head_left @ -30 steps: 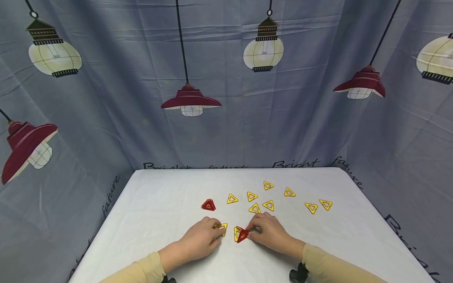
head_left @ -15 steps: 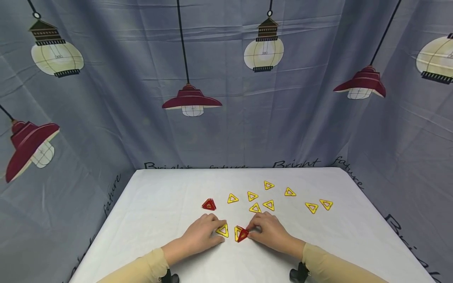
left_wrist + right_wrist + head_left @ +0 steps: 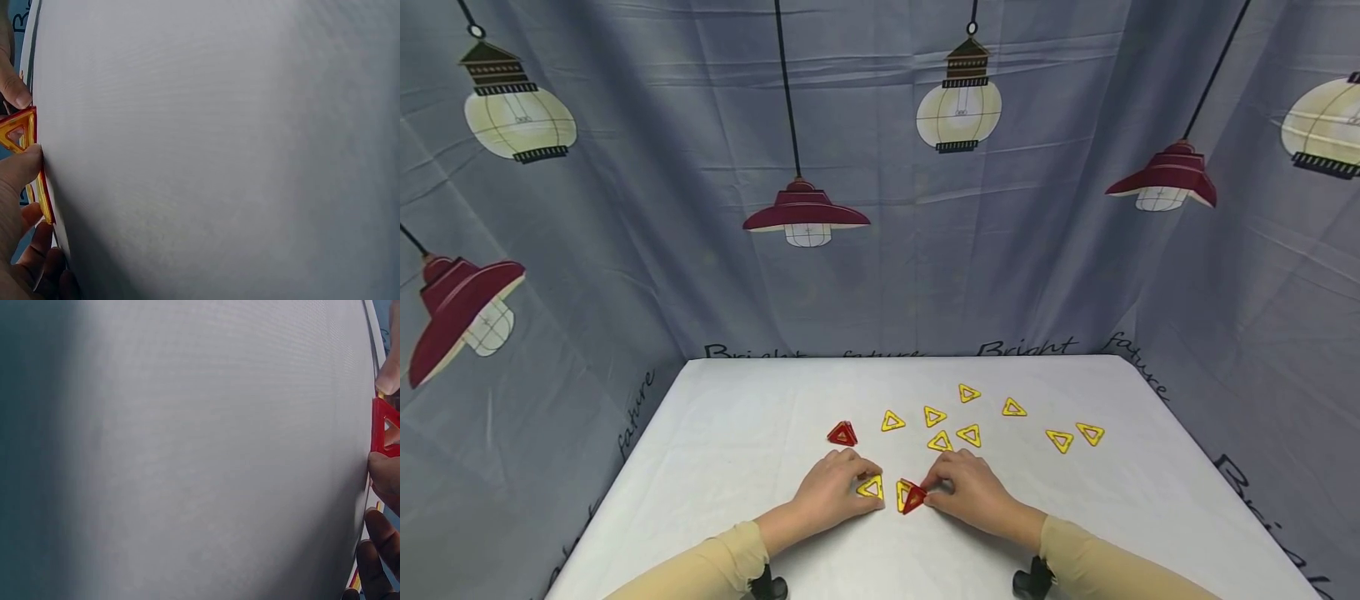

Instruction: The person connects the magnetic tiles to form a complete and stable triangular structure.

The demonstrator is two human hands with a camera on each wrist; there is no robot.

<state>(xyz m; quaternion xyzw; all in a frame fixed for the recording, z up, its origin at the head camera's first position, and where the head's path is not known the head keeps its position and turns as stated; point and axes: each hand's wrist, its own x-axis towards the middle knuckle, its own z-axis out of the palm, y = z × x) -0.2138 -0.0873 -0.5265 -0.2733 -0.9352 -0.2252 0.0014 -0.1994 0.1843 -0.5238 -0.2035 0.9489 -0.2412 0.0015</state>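
Note:
In the head view, my left hand (image 3: pixel 829 490) holds a yellow triangular frame tile (image 3: pixel 871 488) between thumb and index finger. Just to its right, my right hand (image 3: pixel 976 493) pinches a red triangular tile (image 3: pixel 914 498) that leans against a yellow triangular tile (image 3: pixel 902 495). A narrow gap of white tabletop separates the left tile from this joined pair. The left wrist view shows my left thumb (image 3: pixel 28 164) on the near tile (image 3: pixel 44 197). In the right wrist view the red tile stands above my right thumb (image 3: pixel 384 467), cut off by the frame edge.
A red triangular piece (image 3: pixel 842 433) sits beyond my left hand. Several loose yellow triangles, one of them a tile (image 3: pixel 968 435), lie spread over the back and right of the white table (image 3: pixel 752 417). A grey curtain (image 3: pixel 880 292) with printed lamps surrounds it.
My left fingers have moved from covering the yellow tile to its upper and lower corners, and the tile has turned slightly into fuller view. My right hand and its tiles stay put.

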